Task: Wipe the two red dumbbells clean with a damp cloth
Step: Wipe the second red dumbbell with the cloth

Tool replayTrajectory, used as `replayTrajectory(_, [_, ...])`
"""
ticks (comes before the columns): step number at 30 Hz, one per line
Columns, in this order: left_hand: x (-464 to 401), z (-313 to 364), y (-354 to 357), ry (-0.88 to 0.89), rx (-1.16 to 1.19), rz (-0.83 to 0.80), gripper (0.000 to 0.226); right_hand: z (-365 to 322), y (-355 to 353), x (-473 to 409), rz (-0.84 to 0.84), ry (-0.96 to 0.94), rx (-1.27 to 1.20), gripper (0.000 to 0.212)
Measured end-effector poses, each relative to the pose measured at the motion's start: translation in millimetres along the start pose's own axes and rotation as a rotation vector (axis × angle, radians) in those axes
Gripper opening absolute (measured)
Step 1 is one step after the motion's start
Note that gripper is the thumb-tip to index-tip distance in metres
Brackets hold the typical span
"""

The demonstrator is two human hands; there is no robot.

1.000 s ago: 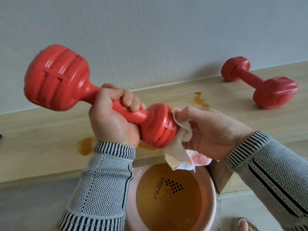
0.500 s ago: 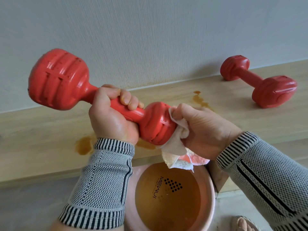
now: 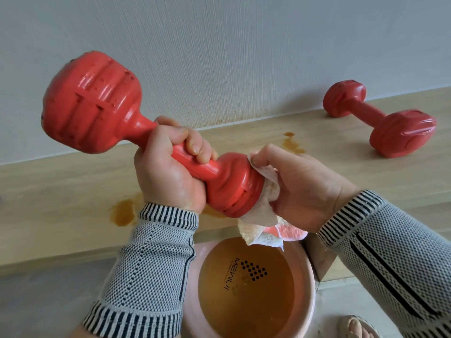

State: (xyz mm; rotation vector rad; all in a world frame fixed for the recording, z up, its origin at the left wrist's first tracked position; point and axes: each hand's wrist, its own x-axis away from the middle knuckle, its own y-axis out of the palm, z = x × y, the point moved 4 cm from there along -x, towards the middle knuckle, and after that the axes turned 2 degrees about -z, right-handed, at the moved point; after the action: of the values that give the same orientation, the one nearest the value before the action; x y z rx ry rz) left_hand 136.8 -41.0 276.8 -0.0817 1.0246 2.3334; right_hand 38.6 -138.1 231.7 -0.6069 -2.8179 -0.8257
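My left hand (image 3: pixel 170 176) grips the handle of a red dumbbell (image 3: pixel 92 103) held in the air, its big head up at the left and speckled with dirt. Against the dumbbell's lower head my right hand (image 3: pixel 302 189) holds a damp white-and-pink cloth (image 3: pixel 263 225), wrapped round the end face. A loose corner of the cloth hangs down over the basin. The second red dumbbell (image 3: pixel 380 120) lies on the wooden ledge (image 3: pixel 317 167) at the far right, close to the wall.
A pink basin (image 3: pixel 311 301) of brownish water stands on the floor right below my hands. Brown puddles (image 3: pixel 123 212) stain the ledge, near the left wrist and by the wall. A grey wall rises behind. A sandalled foot (image 3: pixel 358 325) shows at the bottom right.
The dumbbell has tilted, its big head rising a little and the lower head dropping. My right hand with the cloth has shifted round the lower head's end.
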Motion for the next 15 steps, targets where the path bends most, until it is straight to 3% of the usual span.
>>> replayTrajectory(3, [0.9, 0.3, 0.1, 0.008, -0.034, -0.005, 0.009, 5.0, -2.3, -0.3, -0.039, 0.088, -0.006, 0.026])
replayTrajectory(9, [-0.5, 0.2, -3.5, -0.007, -0.01, 0.037, 0.01, 10.2, -5.2, 2.6, -0.025, 0.142, 0.115, 0.063])
replayTrajectory(15, [3.5, -4.4, 7.3, -0.004, -0.017, -0.011, 0.009, 7.6, 6.7, -3.2, -0.052, 0.201, -0.051, 0.035])
